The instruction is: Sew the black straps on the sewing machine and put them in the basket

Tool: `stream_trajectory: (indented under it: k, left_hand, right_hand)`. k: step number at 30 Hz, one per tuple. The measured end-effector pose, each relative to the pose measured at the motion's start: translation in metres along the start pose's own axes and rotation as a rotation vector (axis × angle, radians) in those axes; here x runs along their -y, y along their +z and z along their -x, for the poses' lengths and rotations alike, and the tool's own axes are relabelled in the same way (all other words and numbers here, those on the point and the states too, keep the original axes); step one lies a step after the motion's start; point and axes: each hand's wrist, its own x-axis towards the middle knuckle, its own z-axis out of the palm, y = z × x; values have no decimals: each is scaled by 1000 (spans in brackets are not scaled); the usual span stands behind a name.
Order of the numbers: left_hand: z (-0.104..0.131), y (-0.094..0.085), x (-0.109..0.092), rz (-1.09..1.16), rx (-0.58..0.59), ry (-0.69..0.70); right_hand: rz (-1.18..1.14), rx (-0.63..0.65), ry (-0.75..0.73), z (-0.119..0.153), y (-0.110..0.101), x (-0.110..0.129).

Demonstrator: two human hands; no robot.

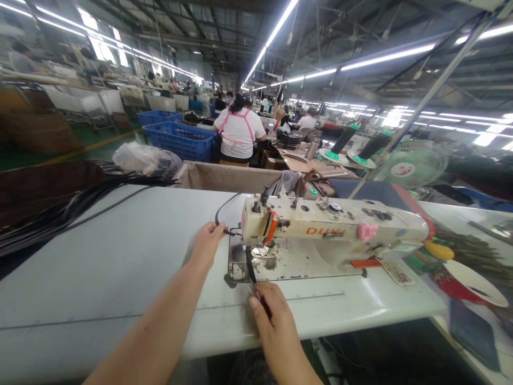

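Note:
A white sewing machine (332, 224) stands on a pale tabletop (120, 267). Left of its needle area, my left hand (209, 243) pinches a narrow black strip (217, 214), whose far part curves up behind the fingers. In front of the machine, my right hand (274, 315) has its fingers closed around the near end of a black strip (251, 264) that runs under the presser foot area. Something thin and shiny shows at the right fingertips, too small to make out. Whether both hands hold the same strip cannot be told.
Long black strips (80, 206) lie in a bundle at the left edge of the table. Blue baskets (180, 140) and a seated person (240, 128) are beyond. Thread cones (344, 140) and a fan (412, 166) stand behind the machine; a dark phone-like object (473, 331) lies right.

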Motion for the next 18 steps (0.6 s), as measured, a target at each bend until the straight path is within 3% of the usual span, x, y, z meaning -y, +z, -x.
stream_trajectory:
  k: [5,10,18]
  left_hand:
    - [34,-24,-4,295,-49,-40]
    - [65,-46,2,418,-100,-95]
    - [101,-80,13,273,-119,-49]
  right_hand:
    - [-291,224,195,-17,21,5]
    - [-504,258,365,-42,44,-2]
    - [-596,308,380,-71,71,-4]
